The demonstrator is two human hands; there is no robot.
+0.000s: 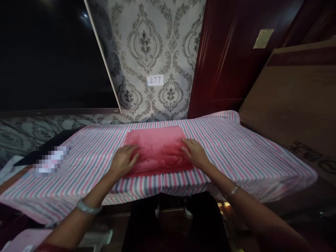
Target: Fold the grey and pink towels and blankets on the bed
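Observation:
A folded pink-red cloth (159, 147), plush-looking and rectangular, lies flat on the striped tablecloth (225, 147). Its far part looks paler, while the near part is darker and slightly rumpled. My left hand (123, 160) rests over the left edge of the folded cloth, with the thumb apart from the fingers. At the opposite edge, my right hand (196, 152) touches the cloth with its fingers stretched out and spread. Neither hand lifts the cloth off the table.
A large dark screen (52, 56) stands at the back left. On the right, a big cardboard box (296, 94) leans near a dark red door frame (223, 52). A paper marked 277 (155, 80) is on the patterned wall. A blurred-out item (51, 161) lies at the table's left.

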